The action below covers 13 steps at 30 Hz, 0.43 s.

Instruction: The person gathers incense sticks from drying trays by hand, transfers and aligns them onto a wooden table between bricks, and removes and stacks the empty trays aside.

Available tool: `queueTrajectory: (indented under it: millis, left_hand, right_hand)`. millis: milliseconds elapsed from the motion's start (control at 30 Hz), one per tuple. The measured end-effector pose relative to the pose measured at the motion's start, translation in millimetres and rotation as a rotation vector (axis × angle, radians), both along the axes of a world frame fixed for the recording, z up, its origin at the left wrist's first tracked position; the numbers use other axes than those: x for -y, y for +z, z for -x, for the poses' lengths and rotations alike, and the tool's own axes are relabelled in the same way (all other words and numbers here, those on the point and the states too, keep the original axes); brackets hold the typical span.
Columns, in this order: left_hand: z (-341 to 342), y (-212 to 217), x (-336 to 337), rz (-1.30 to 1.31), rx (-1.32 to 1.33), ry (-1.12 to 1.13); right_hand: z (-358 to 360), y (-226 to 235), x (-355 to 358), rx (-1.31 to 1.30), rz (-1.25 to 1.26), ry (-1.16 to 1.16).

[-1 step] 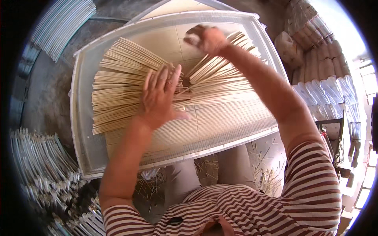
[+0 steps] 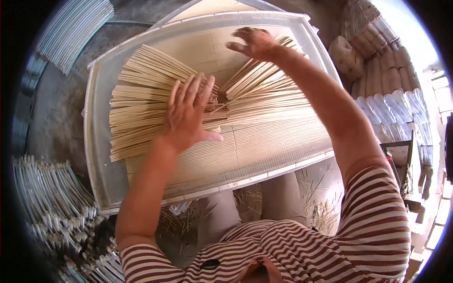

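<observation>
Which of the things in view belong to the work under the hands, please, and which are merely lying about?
In use:
- thin pale sticks, fanned out
- mesh tray beneath them
- left hand, flat on the sticks
- right hand, at the far stick ends

Lying about:
- stacked metal frames, lower left
- wrapped bundles, right
- loose straw on the floor

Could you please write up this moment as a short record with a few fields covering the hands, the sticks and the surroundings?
Left hand: left hand lies flat, fingers spread, on the thin pale sticks
Right hand: right hand raised over the far end of the right-hand fan of sticks, fingers bent
Sticks: spread in two fans
Support: white-framed mesh tray
Nearby: stacked metal frames lower left; bundles at right
</observation>
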<state>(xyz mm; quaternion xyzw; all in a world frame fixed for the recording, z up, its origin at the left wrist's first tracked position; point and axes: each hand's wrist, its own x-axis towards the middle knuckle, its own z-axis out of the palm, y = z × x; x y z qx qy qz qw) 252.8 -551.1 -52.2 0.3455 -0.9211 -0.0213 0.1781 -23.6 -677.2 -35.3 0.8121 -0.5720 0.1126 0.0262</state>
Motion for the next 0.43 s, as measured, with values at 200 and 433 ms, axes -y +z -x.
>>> queueTrajectory:
  millis: [200,433]
  left_hand:
    - [-0.2,7.5,39.6,-0.132,0.304,0.027]
    - [12.2,31.0,51.6,-0.43,0.643,-0.071]
  right_hand:
    - [32.6,-3.1,-88.8,-0.194,-0.395,0.064]
    - [27.2,18.9,-177.1,-0.32,-0.453,0.077]
